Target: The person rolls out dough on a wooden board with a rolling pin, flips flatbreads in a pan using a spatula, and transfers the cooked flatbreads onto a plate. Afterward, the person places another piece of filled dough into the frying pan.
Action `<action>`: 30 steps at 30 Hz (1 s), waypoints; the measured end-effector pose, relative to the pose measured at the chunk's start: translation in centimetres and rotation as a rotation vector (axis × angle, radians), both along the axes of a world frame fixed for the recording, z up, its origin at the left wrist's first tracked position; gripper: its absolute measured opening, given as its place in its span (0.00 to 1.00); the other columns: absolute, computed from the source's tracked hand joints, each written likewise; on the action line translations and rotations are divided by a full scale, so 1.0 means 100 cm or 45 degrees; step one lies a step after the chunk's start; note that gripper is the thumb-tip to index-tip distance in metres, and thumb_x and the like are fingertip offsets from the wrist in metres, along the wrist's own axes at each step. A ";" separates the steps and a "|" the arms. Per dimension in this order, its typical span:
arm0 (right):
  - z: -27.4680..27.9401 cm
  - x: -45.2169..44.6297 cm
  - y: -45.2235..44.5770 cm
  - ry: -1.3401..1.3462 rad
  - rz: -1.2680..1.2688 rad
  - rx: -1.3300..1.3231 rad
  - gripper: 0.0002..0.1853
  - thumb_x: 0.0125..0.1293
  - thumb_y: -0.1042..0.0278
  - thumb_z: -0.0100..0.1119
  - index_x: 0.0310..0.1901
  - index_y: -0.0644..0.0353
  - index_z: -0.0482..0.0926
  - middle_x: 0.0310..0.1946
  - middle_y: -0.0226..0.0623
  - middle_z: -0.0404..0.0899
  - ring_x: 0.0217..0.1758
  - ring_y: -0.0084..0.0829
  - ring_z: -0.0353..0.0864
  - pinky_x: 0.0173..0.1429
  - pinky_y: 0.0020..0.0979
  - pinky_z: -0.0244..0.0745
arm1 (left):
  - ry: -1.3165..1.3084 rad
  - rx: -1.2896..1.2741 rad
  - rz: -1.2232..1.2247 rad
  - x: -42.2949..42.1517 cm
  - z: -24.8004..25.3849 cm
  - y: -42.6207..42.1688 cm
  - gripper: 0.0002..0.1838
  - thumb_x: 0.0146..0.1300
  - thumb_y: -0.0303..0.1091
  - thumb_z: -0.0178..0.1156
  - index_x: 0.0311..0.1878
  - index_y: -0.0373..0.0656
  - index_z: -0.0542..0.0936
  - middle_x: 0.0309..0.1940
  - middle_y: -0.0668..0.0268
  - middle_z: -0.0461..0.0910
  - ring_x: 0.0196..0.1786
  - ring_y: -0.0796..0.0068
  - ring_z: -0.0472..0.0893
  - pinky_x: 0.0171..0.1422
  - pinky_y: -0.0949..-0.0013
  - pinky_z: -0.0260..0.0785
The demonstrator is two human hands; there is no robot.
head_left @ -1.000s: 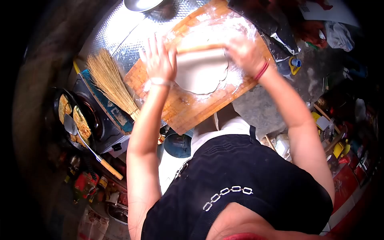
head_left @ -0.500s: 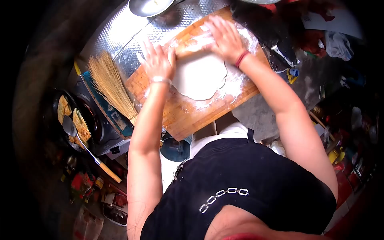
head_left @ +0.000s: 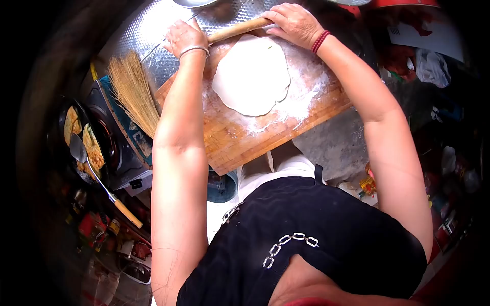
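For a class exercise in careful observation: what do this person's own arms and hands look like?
No gloves or long sleeves. The left hand has a slim, silvery bangle at the wrist; the right hand, a red, beaded-looking bracelet in close strands.

The person wears a black short-sleeved or sleeveless top [head_left: 352, 229], which I cannot tell, with silver open-link chain trim [head_left: 275, 249] by the neckline, white bottoms [head_left: 286, 168], a pale slim bangle [head_left: 194, 49] round the left wrist [head_left: 193, 57] and a red beaded bracelet [head_left: 320, 41] round the right wrist [head_left: 326, 45].
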State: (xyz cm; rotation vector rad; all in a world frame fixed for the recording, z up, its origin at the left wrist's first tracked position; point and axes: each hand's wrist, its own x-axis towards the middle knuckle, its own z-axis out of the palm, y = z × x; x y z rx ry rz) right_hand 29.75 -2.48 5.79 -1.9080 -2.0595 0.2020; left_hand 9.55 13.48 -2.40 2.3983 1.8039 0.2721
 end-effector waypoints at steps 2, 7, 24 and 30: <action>-0.019 0.011 0.001 0.192 -0.117 -0.097 0.12 0.65 0.62 0.49 0.36 0.58 0.80 0.31 0.45 0.80 0.36 0.42 0.81 0.43 0.41 0.74 | -0.061 -0.047 0.013 0.000 0.002 0.002 0.24 0.68 0.50 0.49 0.52 0.36 0.73 0.58 0.49 0.71 0.64 0.50 0.67 0.67 0.41 0.55; -0.033 0.021 -0.027 -0.002 0.080 0.156 0.18 0.61 0.68 0.60 0.53 0.59 0.75 0.46 0.40 0.76 0.51 0.41 0.75 0.55 0.37 0.69 | -0.267 0.195 -0.335 -0.033 0.021 -0.023 0.23 0.70 0.47 0.47 0.52 0.34 0.72 0.64 0.47 0.67 0.69 0.48 0.61 0.72 0.43 0.49; -0.055 -0.033 0.019 -0.370 -0.085 0.044 0.22 0.66 0.54 0.49 0.57 0.57 0.70 0.56 0.45 0.68 0.64 0.45 0.64 0.69 0.46 0.55 | 0.037 0.168 -0.025 -0.041 0.011 -0.018 0.29 0.69 0.53 0.46 0.61 0.36 0.70 0.73 0.45 0.53 0.76 0.48 0.49 0.74 0.39 0.41; -0.053 -0.042 -0.030 -0.134 -0.058 0.012 0.32 0.68 0.40 0.45 0.68 0.48 0.64 0.70 0.45 0.59 0.75 0.44 0.53 0.76 0.47 0.43 | -0.014 0.071 -0.407 -0.071 0.006 -0.079 0.28 0.70 0.55 0.39 0.55 0.37 0.69 0.76 0.49 0.45 0.78 0.51 0.41 0.77 0.40 0.34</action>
